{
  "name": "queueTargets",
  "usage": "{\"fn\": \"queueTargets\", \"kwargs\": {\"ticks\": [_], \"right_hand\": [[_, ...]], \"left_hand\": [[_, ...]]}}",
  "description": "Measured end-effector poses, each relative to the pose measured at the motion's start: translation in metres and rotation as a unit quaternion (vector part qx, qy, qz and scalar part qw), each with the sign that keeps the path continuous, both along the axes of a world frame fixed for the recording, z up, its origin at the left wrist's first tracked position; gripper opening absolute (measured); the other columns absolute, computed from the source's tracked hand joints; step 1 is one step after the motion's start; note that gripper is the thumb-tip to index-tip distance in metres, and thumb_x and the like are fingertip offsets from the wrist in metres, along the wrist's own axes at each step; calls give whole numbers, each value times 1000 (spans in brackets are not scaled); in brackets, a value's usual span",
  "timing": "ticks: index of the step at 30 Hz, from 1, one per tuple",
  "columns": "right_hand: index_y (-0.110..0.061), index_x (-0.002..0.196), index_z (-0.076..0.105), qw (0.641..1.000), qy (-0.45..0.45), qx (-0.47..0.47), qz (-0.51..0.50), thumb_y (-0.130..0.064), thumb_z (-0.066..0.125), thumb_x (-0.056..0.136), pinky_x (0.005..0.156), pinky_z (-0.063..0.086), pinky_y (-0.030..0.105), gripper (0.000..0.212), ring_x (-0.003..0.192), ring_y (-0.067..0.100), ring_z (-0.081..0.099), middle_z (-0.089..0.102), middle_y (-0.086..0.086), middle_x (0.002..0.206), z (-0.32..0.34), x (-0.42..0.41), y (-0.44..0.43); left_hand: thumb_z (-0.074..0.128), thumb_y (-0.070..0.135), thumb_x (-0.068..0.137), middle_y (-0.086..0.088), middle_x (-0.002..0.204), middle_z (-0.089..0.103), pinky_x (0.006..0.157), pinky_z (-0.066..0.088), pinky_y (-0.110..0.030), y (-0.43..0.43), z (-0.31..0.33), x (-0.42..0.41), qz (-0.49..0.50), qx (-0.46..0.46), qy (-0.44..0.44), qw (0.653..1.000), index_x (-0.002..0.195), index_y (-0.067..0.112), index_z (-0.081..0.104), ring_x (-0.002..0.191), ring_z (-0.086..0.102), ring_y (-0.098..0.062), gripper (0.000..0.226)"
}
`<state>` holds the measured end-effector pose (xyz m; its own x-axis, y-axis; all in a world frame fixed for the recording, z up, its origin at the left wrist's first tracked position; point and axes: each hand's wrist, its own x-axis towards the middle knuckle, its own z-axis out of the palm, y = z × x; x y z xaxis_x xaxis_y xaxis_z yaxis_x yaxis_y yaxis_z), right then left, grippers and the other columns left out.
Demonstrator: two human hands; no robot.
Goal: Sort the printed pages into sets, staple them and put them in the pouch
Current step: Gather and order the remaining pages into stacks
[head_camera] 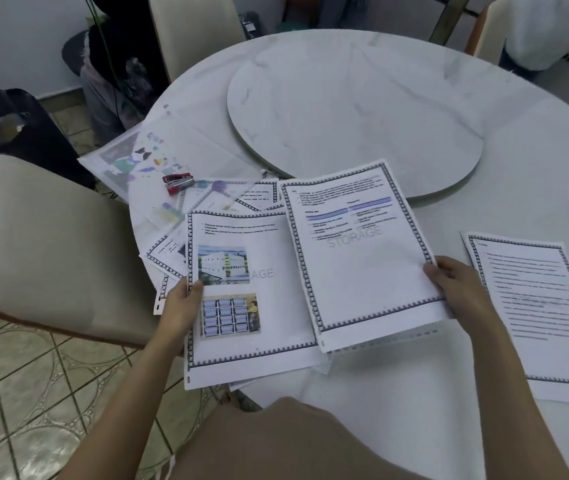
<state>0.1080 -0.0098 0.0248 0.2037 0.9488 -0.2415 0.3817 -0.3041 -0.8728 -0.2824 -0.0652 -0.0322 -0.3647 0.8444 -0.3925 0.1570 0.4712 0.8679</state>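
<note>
My left hand (182, 303) pinches the left edge of a bordered page with two pictures (241, 306), thumb on top. My right hand (456, 285) pinches the right edge of a bordered page with blue table bars and a STORAGE watermark (362, 258), which overlaps the picture page. More loose bordered pages (165, 254) fan out beneath, toward the left. A separate text page stack (539, 306) lies flat on the table at the right. A small red stapler (177, 183) rests on a clear printed pouch (130, 157) at the table's left edge.
The round white marble table (535, 161) carries a raised turntable disc (355, 109) in its middle. A beige chair (51, 244) stands close at the left, another chair behind the table. Dark bags sit on the tiled floor at the far left.
</note>
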Motion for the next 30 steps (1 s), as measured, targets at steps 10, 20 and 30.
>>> {"fn": "queueTargets", "kwargs": {"ticks": [10,20,30], "right_hand": [[-8,75,57,993,-70,-36,91,-14,54,91,56,32,26,17,64,17,45,54,5,67,-51,-91,-15],[-9,95,66,985,-73,-59,144,-17,56,91,60,44,13,13,68,12,58,67,7,87,-43,-104,-15],[6,127,42,936,-330,-118,12,-30,68,82,98,32,38,63,124,38,32,36,26,131,-46,-34,32]], "left_hand": [[38,24,100,-12,122,57,97,42,-39,8,8,21,-2,3,-41,999,127,5,50,116,53,-29,36],[43,11,97,-13,127,56,97,44,-41,9,6,28,-1,-5,-43,999,130,6,48,115,55,-32,33],[41,12,98,-14,131,55,100,43,-44,10,2,25,-4,-24,-34,999,132,8,47,115,54,-33,35]]}}
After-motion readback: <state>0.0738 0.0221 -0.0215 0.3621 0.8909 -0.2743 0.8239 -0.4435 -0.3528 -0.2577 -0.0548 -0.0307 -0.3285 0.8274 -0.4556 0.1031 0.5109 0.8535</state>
